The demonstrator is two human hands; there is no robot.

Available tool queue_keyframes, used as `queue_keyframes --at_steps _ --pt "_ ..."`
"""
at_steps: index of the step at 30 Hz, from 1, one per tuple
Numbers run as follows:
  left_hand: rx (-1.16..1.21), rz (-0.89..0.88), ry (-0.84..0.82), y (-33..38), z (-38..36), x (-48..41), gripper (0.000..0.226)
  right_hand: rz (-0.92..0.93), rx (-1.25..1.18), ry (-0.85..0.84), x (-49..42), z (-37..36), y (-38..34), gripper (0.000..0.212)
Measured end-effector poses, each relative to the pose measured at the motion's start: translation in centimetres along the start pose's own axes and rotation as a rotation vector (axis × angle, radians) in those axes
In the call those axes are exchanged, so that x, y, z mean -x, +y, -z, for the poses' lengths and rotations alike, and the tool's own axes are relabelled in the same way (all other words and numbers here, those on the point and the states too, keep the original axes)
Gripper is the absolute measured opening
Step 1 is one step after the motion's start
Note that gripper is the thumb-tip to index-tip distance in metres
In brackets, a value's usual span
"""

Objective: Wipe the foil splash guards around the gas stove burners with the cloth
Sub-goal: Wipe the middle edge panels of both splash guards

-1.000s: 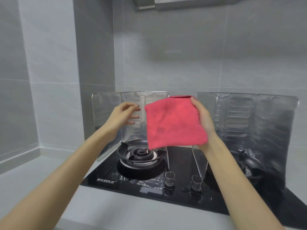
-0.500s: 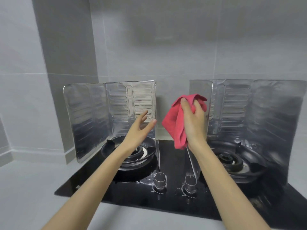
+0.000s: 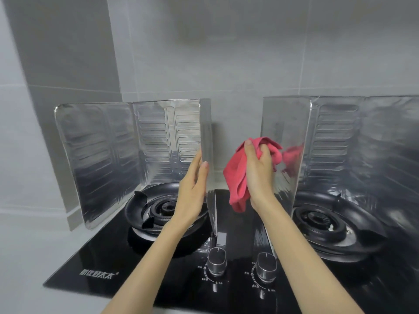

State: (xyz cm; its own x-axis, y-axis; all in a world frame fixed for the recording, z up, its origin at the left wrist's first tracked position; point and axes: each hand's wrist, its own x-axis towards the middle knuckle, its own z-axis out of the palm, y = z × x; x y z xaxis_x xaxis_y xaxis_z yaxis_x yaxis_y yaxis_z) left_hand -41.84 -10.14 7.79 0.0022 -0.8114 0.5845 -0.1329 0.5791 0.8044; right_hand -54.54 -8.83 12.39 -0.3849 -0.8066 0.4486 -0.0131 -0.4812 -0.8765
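The stove (image 3: 108, 266), a black glass top, fills the lower half of the frame and sits on a pale tabletop (image 3: 34, 257). Two folding foil guards stand on it: the left guard (image 3: 102, 155) wraps the left burner (image 3: 165, 208) at centre left, and the right guard (image 3: 340, 143) wraps the right burner (image 3: 317, 220) at the right. Between them, at centre frame, lies a narrow bare lane of glass running down to two knobs (image 3: 217, 259) at lower centre.

The left hand (image 3: 192, 189) lies flat against the free edge of the left guard's inner panel, fingers extended, not clamped round it. The right hand (image 3: 257, 171) has its grip closed on the bunched red cloth (image 3: 235, 184), held in the lane just beside the right guard's inner panel; whether cloth touches foil cannot be told.

The step looks like the start of a wipe. Thin foil will likely flex and shift under pressure, so bracing the panel from the far side while pressing lightly with long strokes along the ribs should serve best. A flatter pad of cloth would cover more than the bunch.

The panel edges look thin and possibly sharp. The lane is tight. The wall sits close behind, and the knobs lie below the wrists, so strokes are safest kept high.
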Motion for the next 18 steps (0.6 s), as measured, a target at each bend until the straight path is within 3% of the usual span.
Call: queue_keyframes --at_steps 3,7,13,18 --pt "0.056 0.024 0.087 -0.9 -0.1 -0.1 0.051 0.011 -0.042 -0.003 -0.9 -0.4 0.1 0.021" --pt "0.064 -0.01 0.033 -0.8 0.3 -0.3 0.05 0.089 -0.058 -0.106 -1.0 -1.4 0.2 0.036" --pt "0.129 -0.008 -0.029 0.0 1.0 0.3 0.045 0.119 -0.065 -0.312 -0.1 -2.8 0.3 0.011" --pt "0.197 0.027 -0.055 0.7 1.5 0.9 0.04 0.126 -0.077 -0.423 0.1 -3.1 1.3 0.004"
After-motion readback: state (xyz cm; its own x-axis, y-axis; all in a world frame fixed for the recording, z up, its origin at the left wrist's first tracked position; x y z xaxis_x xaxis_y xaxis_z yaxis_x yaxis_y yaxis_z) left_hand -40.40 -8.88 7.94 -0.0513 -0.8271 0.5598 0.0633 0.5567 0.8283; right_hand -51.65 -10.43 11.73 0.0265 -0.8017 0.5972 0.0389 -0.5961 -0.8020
